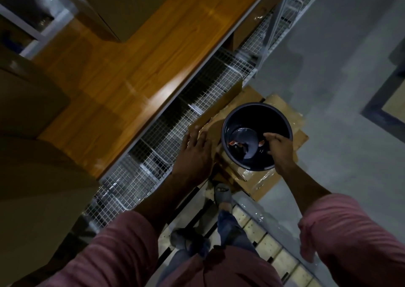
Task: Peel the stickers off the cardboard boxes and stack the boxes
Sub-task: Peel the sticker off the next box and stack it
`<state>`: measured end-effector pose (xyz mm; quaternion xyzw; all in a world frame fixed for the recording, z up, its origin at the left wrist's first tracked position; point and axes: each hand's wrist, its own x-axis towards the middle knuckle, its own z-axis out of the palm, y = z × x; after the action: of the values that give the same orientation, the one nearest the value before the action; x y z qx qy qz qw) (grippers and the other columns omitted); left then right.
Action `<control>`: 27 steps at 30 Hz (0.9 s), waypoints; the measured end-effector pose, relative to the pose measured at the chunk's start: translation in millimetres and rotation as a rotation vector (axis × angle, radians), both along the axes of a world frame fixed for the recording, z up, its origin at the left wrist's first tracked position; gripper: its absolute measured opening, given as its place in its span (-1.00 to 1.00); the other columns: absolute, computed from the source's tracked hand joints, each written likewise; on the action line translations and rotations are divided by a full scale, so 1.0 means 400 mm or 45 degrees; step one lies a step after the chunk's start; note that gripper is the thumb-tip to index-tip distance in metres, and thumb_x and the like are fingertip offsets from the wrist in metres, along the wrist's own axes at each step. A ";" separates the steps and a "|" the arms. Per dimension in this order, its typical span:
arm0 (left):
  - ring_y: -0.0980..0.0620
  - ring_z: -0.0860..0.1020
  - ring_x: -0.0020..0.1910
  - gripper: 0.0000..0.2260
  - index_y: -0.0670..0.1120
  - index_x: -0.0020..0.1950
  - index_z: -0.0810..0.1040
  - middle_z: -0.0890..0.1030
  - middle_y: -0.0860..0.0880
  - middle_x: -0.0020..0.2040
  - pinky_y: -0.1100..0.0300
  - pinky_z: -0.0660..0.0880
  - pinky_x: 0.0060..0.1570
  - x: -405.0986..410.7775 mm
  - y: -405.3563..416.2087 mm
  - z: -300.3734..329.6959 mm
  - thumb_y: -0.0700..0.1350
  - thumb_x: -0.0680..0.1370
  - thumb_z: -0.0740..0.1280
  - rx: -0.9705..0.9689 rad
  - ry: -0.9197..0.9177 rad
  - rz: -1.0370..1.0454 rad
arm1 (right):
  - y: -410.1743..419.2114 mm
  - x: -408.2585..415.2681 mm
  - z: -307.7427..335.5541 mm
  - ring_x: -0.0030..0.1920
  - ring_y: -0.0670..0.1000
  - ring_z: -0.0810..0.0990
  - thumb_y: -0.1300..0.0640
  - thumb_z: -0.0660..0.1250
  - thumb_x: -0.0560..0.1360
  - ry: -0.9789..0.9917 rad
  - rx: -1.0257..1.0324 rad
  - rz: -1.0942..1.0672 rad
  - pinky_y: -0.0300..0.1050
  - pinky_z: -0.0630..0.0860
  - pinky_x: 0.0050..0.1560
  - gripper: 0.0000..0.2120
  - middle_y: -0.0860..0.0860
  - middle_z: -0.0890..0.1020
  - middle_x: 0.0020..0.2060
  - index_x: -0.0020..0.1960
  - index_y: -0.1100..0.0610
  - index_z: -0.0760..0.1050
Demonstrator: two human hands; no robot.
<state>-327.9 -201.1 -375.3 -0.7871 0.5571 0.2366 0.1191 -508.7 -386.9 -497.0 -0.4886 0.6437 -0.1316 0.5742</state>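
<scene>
R hand (281, 149) over bin (228, 124), grip maybe empty, L hand (195, 148) flat, relaxed

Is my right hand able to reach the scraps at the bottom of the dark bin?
Probably yes. The right hand is already over the open mouth of the bin, and nothing covers the scraps at the bottom.

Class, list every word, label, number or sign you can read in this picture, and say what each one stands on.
None: no text is readable anywhere in this view.
Flattened brown cardboard boxes on the floor: shiny tape only, no legible print.
Round black plastic bin: no label visible; the scraps inside are too small and dark to read.
Grey slipper: a dark mark on the strap, too blurred to read.
Orange wooden tabletop: bare of writing.
</scene>
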 end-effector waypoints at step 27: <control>-0.24 -0.12 0.61 -0.42 -0.21 0.56 0.21 0.05 -0.24 0.62 -0.25 -0.05 0.54 0.149 0.198 0.217 0.05 0.63 0.24 -0.416 -0.504 0.503 | 0.180 0.366 0.318 0.07 -0.16 0.60 0.18 0.32 0.61 -0.493 -0.528 0.947 -0.30 0.51 0.04 -0.87 -0.04 0.67 0.04 0.09 0.06 0.63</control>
<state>-268.3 -121.9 -288.3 -0.9195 0.3901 0.0046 0.0489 -362.4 -314.9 -369.6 -0.7570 0.2660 -0.1315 0.5822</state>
